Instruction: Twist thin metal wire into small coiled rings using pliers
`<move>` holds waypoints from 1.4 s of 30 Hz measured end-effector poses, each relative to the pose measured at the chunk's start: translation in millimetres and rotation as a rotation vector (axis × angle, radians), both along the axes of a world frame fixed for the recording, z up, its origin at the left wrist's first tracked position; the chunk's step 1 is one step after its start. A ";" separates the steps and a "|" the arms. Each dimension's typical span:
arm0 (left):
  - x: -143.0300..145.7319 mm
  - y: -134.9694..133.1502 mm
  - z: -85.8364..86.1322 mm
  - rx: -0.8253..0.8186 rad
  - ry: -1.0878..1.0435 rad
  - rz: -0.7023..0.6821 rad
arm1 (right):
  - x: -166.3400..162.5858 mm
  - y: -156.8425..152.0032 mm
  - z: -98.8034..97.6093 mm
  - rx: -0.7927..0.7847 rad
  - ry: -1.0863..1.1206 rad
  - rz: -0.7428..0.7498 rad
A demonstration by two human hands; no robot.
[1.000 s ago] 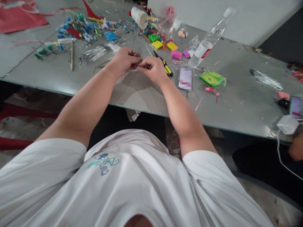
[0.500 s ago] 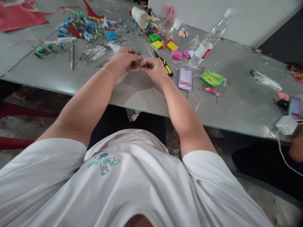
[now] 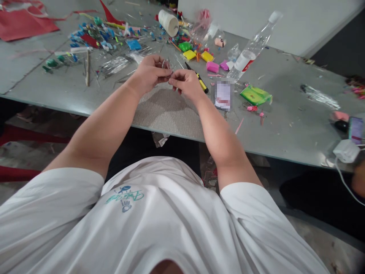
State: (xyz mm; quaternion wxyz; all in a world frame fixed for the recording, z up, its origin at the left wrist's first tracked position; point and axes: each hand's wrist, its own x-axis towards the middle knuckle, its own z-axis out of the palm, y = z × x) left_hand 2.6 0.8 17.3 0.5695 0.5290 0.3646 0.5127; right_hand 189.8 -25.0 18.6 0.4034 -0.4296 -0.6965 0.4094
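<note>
My left hand (image 3: 152,74) is closed, its thumb and fingers pinching a thin, shiny bent wire (image 3: 166,64). A rounded loop of the wire stands up above the fingertips. My right hand (image 3: 186,82) meets it from the right, thumb and forefinger pinched at the lower end of the same wire; the other fingers curl below. The fingertips nearly touch and hide the wire's lower part. Both hands are above a grey textured mat (image 3: 171,114). Just behind my right hand lies a yellow-and-black handled tool (image 3: 203,84), partly covered by it.
A phone (image 3: 223,95) and a green packet (image 3: 256,95) lie to the right. A clear bottle (image 3: 253,49) stands behind them. Farther back are yellow clay packs (image 3: 207,56), a tipped white cup (image 3: 168,23), loose blue pieces and silvery wires (image 3: 114,65). A wooden stick (image 3: 88,68) lies left.
The wire loop now shows more clearly above my left fingertips. My right hand's fingers have shifted slightly, with the lower ones now showing below the thumb. Both hands stay in nearly the same place.
</note>
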 end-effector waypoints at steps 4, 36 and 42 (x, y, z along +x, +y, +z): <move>0.5 -1.4 2.4 0.013 -0.028 0.019 | 0.0 2.0 -1.2 -0.020 0.036 -0.034; 0.9 14.0 -11.7 0.220 0.191 0.052 | -1.6 4.0 1.3 -0.298 0.407 -0.217; 1.4 8.4 -8.5 0.088 0.086 0.019 | 2.2 8.4 -3.0 -0.136 0.277 -0.185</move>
